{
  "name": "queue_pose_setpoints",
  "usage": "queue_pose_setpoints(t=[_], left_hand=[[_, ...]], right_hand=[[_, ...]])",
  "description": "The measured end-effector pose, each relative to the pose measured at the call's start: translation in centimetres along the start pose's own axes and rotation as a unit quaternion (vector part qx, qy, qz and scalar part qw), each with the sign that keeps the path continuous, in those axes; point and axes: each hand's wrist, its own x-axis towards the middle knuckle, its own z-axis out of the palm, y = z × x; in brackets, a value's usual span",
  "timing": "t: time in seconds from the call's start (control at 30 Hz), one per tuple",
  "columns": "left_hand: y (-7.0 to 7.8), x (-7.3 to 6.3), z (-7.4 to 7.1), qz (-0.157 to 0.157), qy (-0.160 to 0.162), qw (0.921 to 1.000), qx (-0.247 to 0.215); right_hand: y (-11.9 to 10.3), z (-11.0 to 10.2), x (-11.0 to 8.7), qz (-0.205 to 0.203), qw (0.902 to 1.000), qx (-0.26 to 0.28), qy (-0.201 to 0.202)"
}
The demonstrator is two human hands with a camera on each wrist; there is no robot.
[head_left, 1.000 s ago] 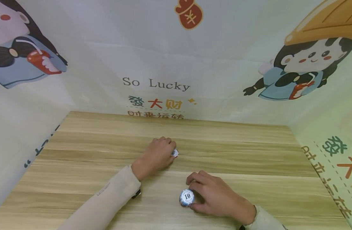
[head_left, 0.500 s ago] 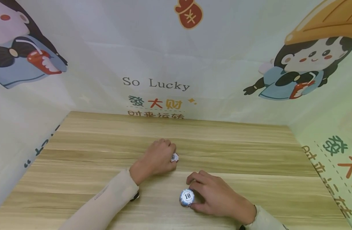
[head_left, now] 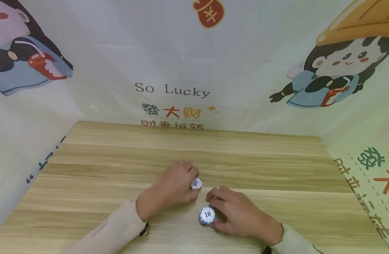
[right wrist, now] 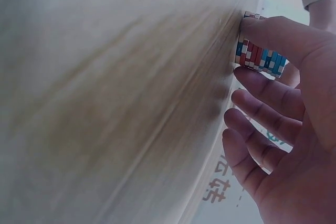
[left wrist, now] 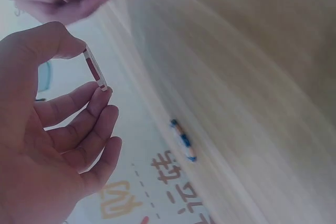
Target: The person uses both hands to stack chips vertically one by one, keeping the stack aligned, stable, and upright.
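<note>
My left hand (head_left: 170,187) pinches a red-and-white poker chip (head_left: 196,183) marked 100 by its edges, between thumb and fingertip. In the left wrist view that chip (left wrist: 95,71) is seen edge-on, apart from the table. A single blue-and-orange chip (left wrist: 183,141) lies on the table there; the head view does not show it. My right hand (head_left: 242,215) holds a stack of poker chips (head_left: 207,216), a blue 10 on top, between thumb and index finger. Seen from the right wrist, the stack (right wrist: 260,55) has red and blue layers and stands on the table.
The wood-grain table (head_left: 270,158) is bounded at the back and both sides by a printed cloth (head_left: 254,81) with cartoon figures and lettering. Black straps show at the cuffs of both sleeves.
My left hand has come nearer, bringing the 100 chip toward the stack. My right hand has stayed at the stack. The head view has tipped slightly downward.
</note>
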Motion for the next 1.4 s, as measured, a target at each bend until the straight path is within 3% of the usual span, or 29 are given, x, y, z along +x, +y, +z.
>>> queue_pose_setpoints(t=[0.27, 0.5, 0.7, 0.93, 1.4], left_hand=[[2.0, -1.1, -1.0, 0.035, 0.026, 0.9989, -0.015], [3.7, -1.8, -1.4, 0.055, 0.025, 0.998, -0.019], [4.8, -2.2, -1.4, 0.053, 0.013, 0.9978, -0.037], [5.6, -2.5, -1.0, 0.042, -0.013, 0.9975, -0.055], [6.0, -2.8, -0.3, 0.051, -0.002, 0.9977, -0.044]], right_hand=[[0.1, 0.0, 0.0, 0.002, 1.0, 0.004, 0.0], [0.2, -0.1, 0.1, -0.006, 0.9999, -0.003, 0.008], [0.3, 0.0, 0.1, -0.011, 0.9999, -0.01, 0.009], [0.4, 0.1, 0.0, -0.014, 0.9998, -0.008, 0.014], [0.2, 0.0, 0.0, -0.001, 1.0, -0.006, -0.004]])
